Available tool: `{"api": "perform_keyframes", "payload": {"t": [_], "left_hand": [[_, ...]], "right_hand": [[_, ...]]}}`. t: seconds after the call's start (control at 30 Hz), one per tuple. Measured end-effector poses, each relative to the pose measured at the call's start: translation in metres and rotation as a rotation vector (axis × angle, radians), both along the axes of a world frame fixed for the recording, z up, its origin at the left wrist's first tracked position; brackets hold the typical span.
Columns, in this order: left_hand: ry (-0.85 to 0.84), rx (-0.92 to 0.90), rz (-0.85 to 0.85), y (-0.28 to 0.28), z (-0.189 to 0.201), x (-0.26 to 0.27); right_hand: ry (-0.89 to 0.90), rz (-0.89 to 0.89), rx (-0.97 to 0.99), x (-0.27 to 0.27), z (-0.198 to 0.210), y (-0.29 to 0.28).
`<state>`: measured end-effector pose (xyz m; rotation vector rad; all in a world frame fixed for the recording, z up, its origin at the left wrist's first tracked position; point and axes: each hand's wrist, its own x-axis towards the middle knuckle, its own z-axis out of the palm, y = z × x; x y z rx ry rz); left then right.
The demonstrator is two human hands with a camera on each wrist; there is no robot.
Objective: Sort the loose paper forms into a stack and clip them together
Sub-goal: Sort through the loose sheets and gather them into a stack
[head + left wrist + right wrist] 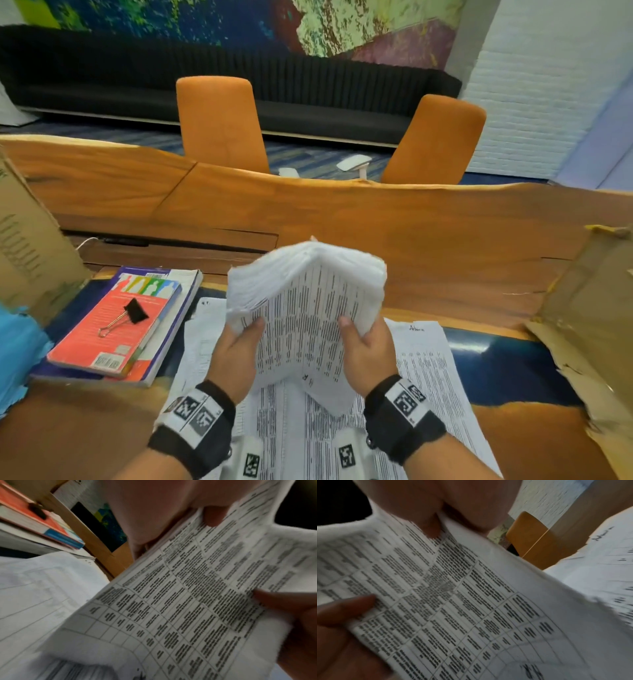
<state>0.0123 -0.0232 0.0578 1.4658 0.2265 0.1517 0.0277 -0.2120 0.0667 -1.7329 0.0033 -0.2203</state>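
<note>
A thick stack of printed paper forms (308,308) stands tilted on its lower edge above the table, its top fanned and blurred. My left hand (239,346) grips its left side and my right hand (363,346) grips its right side, each thumb on the printed front. The stack (188,595) fills the left wrist view and, as the same stack (453,595), the right wrist view. More loose forms (428,383) lie flat on the table under my hands. A black binder clip (132,313) lies on a red book (109,335) to the left.
The red book rests on a larger book (178,308) at the left. Cardboard boxes stand at the far left (27,246) and right (582,308). Two orange chairs (219,120) face the wooden table (411,233) from the far side.
</note>
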Motion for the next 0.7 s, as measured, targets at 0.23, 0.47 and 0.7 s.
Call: {"api": "perform_keyframes", "payload": {"t": [0.23,0.47,0.7], "left_hand": [[-0.098,0.101,-0.081,0.037,0.013,0.007],[0.397,0.079,-0.123,0.066,-0.025,-0.024],[0.426,0.16,0.158,0.119,-0.036,-0.043]], "right_hand": [[-0.076,0.033,0.118,0.013,0.031,-0.003],[0.349,0.259,0.186,0.02,-0.017,0.004],[0.404,0.251,-0.713,0.051,-0.069,0.001]]}}
